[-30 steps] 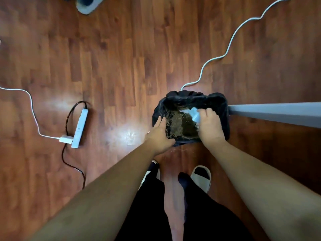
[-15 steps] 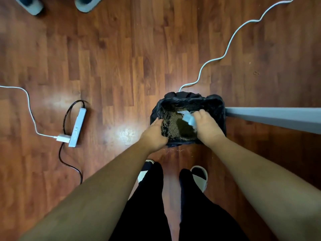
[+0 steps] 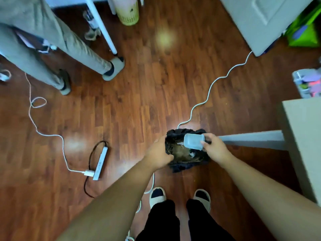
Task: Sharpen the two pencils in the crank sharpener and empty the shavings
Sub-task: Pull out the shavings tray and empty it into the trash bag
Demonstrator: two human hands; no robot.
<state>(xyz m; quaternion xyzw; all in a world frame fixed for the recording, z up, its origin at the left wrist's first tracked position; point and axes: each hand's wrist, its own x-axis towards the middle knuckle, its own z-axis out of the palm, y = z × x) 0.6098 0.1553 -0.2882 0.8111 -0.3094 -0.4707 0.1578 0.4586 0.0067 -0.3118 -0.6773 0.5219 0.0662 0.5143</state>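
Right hand point(image 3: 214, 148), fingers clamped on translucent shavings drawer point(image 3: 193, 141), held tilted above open mouth of black-lined bin point(image 3: 187, 165) (brown shavings visible inside). Left hand point(image 3: 159, 154) gripping bin's left rim, fingers curled over liner. Bin on wooden floor point(image 3: 139, 101), just beside surface leg point(image 3: 251, 139).

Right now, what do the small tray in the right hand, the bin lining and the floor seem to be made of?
The tray looks like translucent pale-blue plastic: the dark bin shows faintly through its smooth walls. The bin lining seems thin black plastic film, crumpled and folded over the rim. The floor looks like glossy reddish wood or laminate planks, with lamp glare and plank seams; which of the two, I cannot tell.
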